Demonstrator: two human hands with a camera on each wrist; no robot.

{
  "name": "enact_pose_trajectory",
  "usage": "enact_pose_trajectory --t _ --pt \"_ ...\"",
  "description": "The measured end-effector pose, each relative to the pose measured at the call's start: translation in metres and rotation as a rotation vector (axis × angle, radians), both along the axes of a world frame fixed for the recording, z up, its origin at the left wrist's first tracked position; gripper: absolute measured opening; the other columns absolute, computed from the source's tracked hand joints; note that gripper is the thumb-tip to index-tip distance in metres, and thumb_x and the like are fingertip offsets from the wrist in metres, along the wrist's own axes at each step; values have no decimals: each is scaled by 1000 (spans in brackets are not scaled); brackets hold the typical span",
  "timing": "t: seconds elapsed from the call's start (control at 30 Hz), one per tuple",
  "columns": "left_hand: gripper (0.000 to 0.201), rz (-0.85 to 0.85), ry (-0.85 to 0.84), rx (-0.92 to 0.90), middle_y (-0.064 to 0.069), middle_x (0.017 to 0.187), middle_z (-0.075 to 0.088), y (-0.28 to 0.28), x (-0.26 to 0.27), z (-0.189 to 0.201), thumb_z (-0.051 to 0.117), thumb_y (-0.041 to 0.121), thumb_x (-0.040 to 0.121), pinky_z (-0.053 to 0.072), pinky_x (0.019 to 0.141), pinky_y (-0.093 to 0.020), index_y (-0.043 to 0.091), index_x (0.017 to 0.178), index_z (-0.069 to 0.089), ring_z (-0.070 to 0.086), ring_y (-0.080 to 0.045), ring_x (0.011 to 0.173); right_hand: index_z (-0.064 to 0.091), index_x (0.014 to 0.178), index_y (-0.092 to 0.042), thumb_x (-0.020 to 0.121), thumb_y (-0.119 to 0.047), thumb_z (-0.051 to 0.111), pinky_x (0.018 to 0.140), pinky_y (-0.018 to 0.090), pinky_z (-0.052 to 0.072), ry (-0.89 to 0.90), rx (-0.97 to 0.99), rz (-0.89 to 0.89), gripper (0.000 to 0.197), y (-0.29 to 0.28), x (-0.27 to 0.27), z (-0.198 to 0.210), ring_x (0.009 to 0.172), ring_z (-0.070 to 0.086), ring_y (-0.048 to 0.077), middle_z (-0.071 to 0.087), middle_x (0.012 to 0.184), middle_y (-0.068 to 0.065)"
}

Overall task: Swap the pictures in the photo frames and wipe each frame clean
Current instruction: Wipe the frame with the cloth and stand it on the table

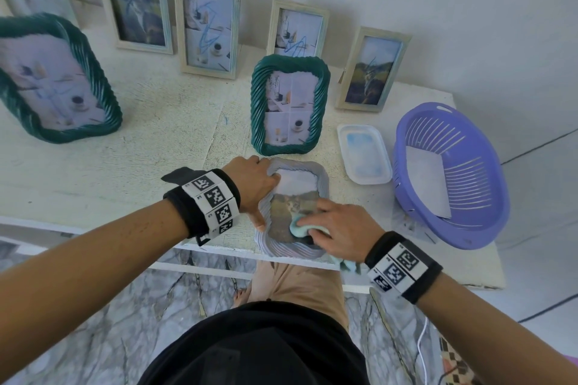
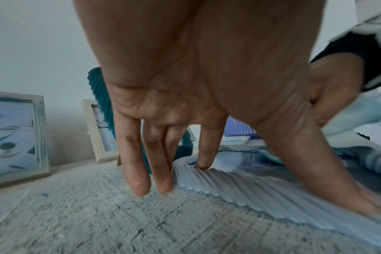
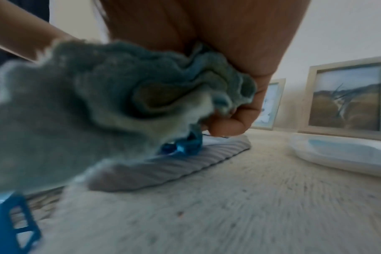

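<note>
A pale blue ribbed frame (image 1: 322,178) (image 2: 239,185) (image 3: 174,165) lies flat at the table's front edge, a cat picture showing under its glass. My left hand (image 1: 259,187) (image 2: 207,163) presses on its left rim with straight fingers (image 2: 139,171) and the thumb spread. My right hand (image 1: 331,225) grips a bunched light teal cloth (image 1: 298,230) (image 3: 111,106) and presses it on the lower part of the glass. A dark green ribbed frame (image 1: 289,106) stands upright just behind. Another green frame (image 1: 56,78) leans at the far left.
Several pale wooden frames (image 1: 208,25) with blue scribbles stand along the wall. A white tray (image 1: 364,153) (image 3: 342,153) lies right of the blue frame, and beyond it a purple basket (image 1: 450,175) holding a sheet. The table (image 1: 156,134) ends near my legs.
</note>
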State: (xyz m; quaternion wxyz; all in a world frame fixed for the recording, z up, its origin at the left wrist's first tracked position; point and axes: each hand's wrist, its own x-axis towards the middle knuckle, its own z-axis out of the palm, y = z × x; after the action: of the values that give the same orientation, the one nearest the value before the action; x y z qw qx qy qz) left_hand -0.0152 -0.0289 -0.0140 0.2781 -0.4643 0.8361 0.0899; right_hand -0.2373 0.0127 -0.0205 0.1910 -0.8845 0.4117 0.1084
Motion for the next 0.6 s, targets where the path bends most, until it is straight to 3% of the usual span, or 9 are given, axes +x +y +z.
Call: enact_pose_trajectory --t 0.07,0.17,0.27,0.4,0.5,0.6 --pt "104 4 5 5 -13 132 45 0 0 0 67 80 59 46 80 -38 16 135 41 49 -28 113 58 126 -36 98 -34 43 62 28 43 42 -85 -39 32 -18 4 0 74 59 21 54 114 0" --pt "102 5 11 6 -12 131 46 1 1 0 68 79 60 45 80 -37 16 135 41 49 -28 114 56 128 -31 98 -33 42 61 30 40 58 -193 -145 33 -29 19 -9 80 63 31 52 115 5" --pt "100 12 10 4 -11 131 46 1 1 0 68 78 60 44 78 -36 16 134 42 50 -27 113 58 126 -29 97 -29 45 63 30 42 -47 -75 -139 32 -17 21 -18 83 62 29 52 112 4" --pt "100 15 8 13 -11 130 47 0 0 0 69 79 59 44 77 -35 16 132 43 50 -27 112 62 124 -36 91 -36 46 79 36 50 -96 124 -88 36 3 1 -14 95 61 21 58 115 -4" --pt "99 11 15 6 -11 130 46 0 1 0 69 79 59 42 75 -35 17 132 43 50 -27 112 62 123 -38 91 -37 46 70 32 45 -20 119 -36 36 8 -10 -5 85 58 20 46 94 -12" --pt "100 11 29 2 -11 130 46 1 2 0 69 79 59 43 77 -35 17 132 42 50 -27 111 61 124 -40 94 -35 47 69 31 42 63 65 31 33 1 -12 4 86 59 19 49 99 -11"
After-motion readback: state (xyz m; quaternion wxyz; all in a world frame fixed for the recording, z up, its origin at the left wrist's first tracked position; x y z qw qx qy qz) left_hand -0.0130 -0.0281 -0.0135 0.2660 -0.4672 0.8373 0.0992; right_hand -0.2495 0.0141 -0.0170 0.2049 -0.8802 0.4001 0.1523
